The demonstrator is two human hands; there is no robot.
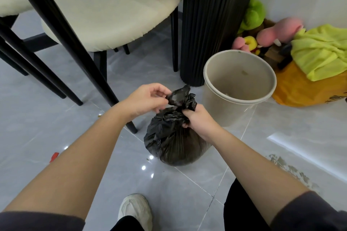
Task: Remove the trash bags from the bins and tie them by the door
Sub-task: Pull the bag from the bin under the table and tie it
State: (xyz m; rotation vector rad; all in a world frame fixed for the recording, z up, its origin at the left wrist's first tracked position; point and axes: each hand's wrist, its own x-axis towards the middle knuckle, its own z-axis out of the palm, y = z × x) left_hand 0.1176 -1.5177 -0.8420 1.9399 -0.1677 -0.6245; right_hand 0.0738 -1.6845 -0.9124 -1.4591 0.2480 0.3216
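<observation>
A full black trash bag (172,144) stands on the grey tiled floor just in front of me. My right hand (199,118) is clenched around its gathered neck. My left hand (144,99) pinches the loose top flap of the bag between thumb and fingers, a little above and left of the neck. A beige round bin (238,99) stands right behind the bag, unlined, with a few scraps stuck to its inner wall.
A cream-seated chair (105,11) with black legs stands at the left. A black ribbed table column (212,24) rises behind the bin. Plush toys (262,30), a yellow-green cloth (323,50) and an orange bag (304,92) lie by the white wall at right. My shoe (136,210) is below.
</observation>
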